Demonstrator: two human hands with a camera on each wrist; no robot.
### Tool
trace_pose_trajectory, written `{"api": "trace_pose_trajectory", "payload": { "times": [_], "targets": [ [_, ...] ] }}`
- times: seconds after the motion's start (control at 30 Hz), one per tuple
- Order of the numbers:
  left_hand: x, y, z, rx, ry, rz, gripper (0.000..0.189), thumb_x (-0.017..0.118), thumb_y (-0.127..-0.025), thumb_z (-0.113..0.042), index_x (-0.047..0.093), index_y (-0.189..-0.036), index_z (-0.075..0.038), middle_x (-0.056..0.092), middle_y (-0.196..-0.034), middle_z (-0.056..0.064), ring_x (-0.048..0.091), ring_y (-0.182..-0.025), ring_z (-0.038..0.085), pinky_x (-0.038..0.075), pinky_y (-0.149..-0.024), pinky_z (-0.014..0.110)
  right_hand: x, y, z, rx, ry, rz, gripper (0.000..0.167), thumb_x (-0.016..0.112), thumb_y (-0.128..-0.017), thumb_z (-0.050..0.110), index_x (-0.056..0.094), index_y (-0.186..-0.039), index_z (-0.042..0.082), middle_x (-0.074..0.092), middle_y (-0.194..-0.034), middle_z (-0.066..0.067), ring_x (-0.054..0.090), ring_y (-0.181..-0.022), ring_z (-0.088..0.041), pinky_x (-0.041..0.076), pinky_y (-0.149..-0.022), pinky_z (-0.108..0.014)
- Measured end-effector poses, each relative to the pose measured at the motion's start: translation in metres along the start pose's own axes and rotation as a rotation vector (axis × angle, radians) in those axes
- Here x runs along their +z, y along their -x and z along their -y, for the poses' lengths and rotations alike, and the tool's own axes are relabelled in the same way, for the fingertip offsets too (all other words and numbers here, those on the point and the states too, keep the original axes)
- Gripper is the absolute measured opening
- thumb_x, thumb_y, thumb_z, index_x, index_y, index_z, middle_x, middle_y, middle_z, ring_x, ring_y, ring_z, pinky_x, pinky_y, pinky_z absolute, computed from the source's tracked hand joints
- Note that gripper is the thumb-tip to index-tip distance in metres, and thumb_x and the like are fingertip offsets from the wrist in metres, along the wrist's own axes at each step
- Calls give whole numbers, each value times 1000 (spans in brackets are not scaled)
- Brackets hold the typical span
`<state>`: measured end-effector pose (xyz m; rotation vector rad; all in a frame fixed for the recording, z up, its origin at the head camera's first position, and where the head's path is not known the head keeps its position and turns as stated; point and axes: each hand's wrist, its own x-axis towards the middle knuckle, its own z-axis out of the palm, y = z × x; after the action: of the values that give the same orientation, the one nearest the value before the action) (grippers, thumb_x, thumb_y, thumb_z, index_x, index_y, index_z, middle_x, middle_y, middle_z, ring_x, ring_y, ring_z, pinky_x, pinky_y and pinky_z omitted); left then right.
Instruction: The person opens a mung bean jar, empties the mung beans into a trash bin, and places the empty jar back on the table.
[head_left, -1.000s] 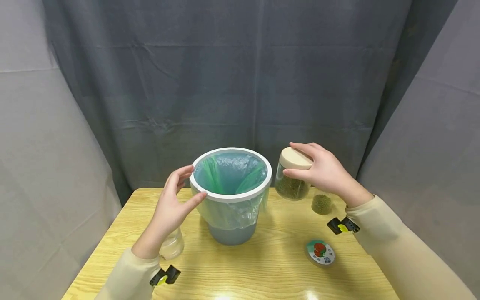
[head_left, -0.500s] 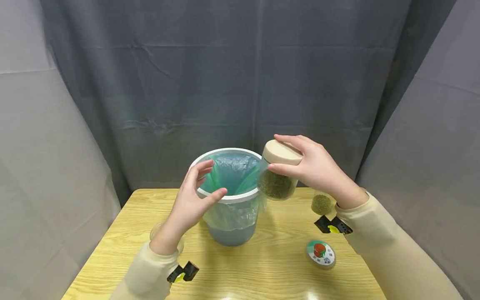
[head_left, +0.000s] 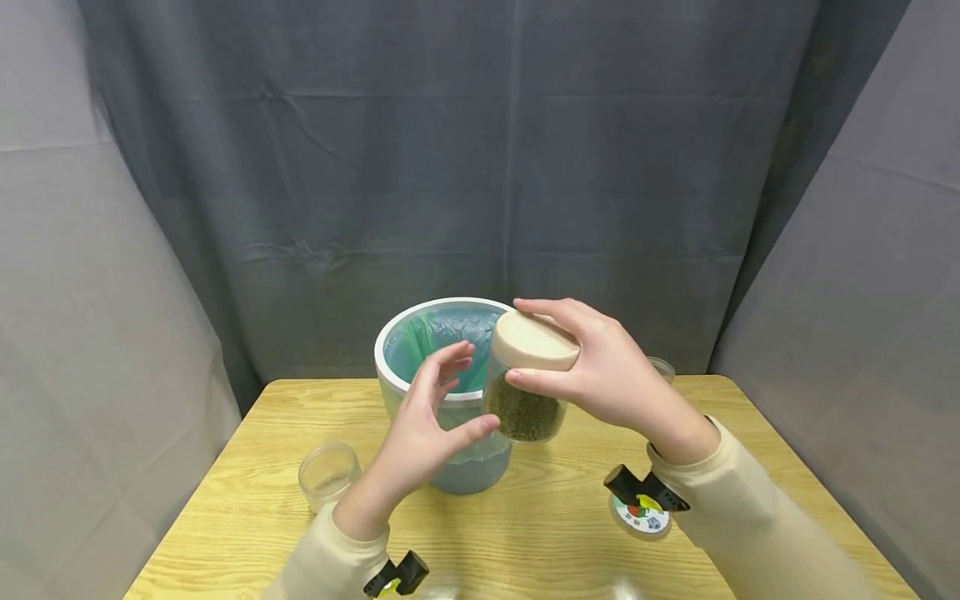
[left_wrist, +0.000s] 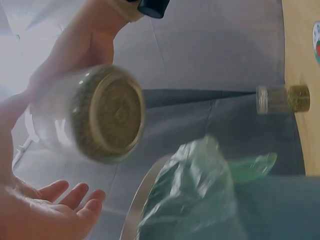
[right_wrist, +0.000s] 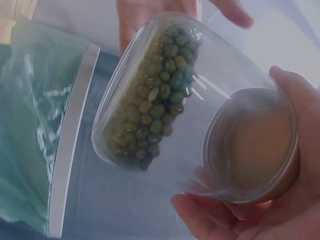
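My right hand (head_left: 607, 375) grips a glass jar (head_left: 525, 408) by its cream lid (head_left: 534, 340), thumb on the near side and fingers over the far side. Small green beans (right_wrist: 150, 100) fill the jar's lower part, and it hangs slightly tilted above the table. Left of the jar, my left hand (head_left: 431, 425) has its fingers spread and loosely bent. Its thumb tip lies near the jar's base; whether it touches, I cannot tell. In the left wrist view, the left fingers (left_wrist: 80, 200) stand apart from the jar (left_wrist: 107, 115).
Behind the hands stands a white-rimmed bin (head_left: 386, 350) with a green bag. A clear glass jar (head_left: 328, 475) is at left. A smaller jar of green grains (left_wrist: 298, 97) stands right, mostly behind my right wrist in the head view. A round printed disc (head_left: 641, 518) lies near the front right.
My right hand has carried the jar left, from beside the bin to in front of its right side. My left hand has moved right, away from the bin's left rim, toward the jar.
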<state>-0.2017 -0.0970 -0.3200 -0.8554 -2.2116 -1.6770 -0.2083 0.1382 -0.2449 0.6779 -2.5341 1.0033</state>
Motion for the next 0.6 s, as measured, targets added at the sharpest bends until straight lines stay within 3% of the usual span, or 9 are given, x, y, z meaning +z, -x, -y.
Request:
{"api": "trace_pose_trajectory", "payload": {
  "times": [0.23, 0.37, 0.6],
  "targets": [
    [15, 14, 3, -4, 21, 34, 87, 87, -84, -20, 36, -155, -15, 47, -153, 4, 48, -140, 23, 40, -118, 45, 10, 14, 7, -53, -46, 2, 71, 89, -79, 41, 61, -143, 28, 67, -130, 6, 62, -100, -17, 51, -81, -38],
    [23, 20, 7, -25, 34, 46, 90, 89, -81, -17, 36, -154, -17, 47, -151, 1, 49, -139, 19, 37, -120, 43, 17, 22, 6, -88, -61, -5, 71, 91, -78, 39, 62, -142, 28, 68, -127, 8, 62, -98, -14, 52, -79, -35],
    [32, 32, 17, -50, 51, 71, 98, 94, -74, -18, 37, -154, -21, 49, -149, -1, 50, -137, 19, 41, -115, 41, 28, 35, 3, -127, -87, -7, 74, 92, -76, 35, 61, -142, 27, 67, -124, 9, 62, -96, -11, 53, -78, -30]
  ]
}}
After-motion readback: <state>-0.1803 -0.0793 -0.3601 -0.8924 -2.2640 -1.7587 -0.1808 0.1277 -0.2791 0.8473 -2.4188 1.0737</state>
